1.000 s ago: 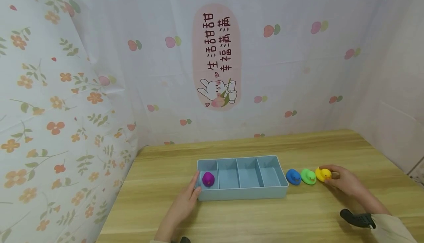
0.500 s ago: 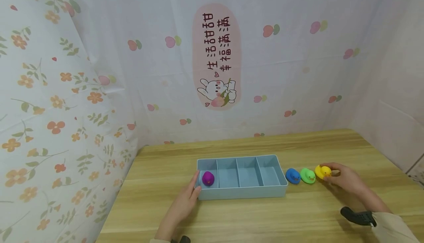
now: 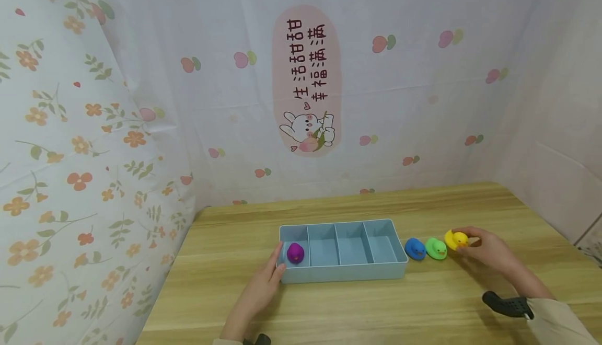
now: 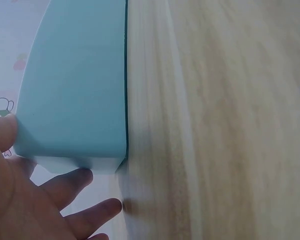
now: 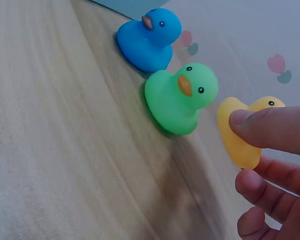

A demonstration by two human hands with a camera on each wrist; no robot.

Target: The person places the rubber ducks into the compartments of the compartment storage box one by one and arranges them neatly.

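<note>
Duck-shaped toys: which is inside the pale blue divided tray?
The purple duck-shaped toy, in the leftmost compartment of the tray; the blue one, green one and yellow one are outside.

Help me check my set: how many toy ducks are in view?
4 in the head view: purple duck in the leftmost compartment of the box, blue duck just right of the box, green duck beside that, yellow duck held by the right hand.
</note>
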